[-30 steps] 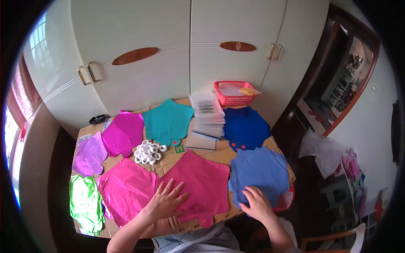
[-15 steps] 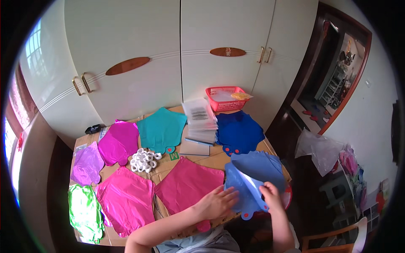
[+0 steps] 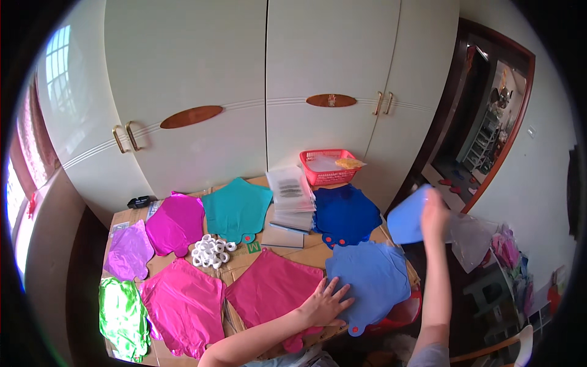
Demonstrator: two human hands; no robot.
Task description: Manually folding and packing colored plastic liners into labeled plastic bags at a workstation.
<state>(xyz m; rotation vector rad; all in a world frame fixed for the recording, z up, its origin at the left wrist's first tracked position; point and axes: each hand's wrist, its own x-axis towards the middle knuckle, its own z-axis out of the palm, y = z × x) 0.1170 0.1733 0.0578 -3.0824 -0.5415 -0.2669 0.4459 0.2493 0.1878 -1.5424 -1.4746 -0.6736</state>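
Observation:
My right hand [image 3: 435,217], blurred by motion, is closed on the edge of a pale blue flat foil balloon [image 3: 406,217], raised beyond the cardboard's right edge. Below it lies a pile of pale blue foil balloons [image 3: 372,275], with a red-dotted tab at its near end. My left hand [image 3: 321,304] rests with fingers spread between that pile and a dark pink foil balloon [image 3: 272,282], its fingertips on the pile's left edge. To the left is a brighter pink foil balloon [image 3: 183,306]. Dark blue ones [image 3: 345,214] lie just behind the pale blue pile.
Teal [image 3: 237,209], magenta [image 3: 176,223], lilac [image 3: 129,249] and green [image 3: 124,318] foil balloons cover the cardboard's left side. White rings [image 3: 212,252] lie in a heap near clear plastic sleeves [image 3: 290,189]. A red basket [image 3: 330,176] stands against the cupboard [image 3: 195,73].
My right hand has lifted the pale blue balloon off the pile, up and to the right. My left hand has settled flat at the pile's left edge. The view has tilted up slightly.

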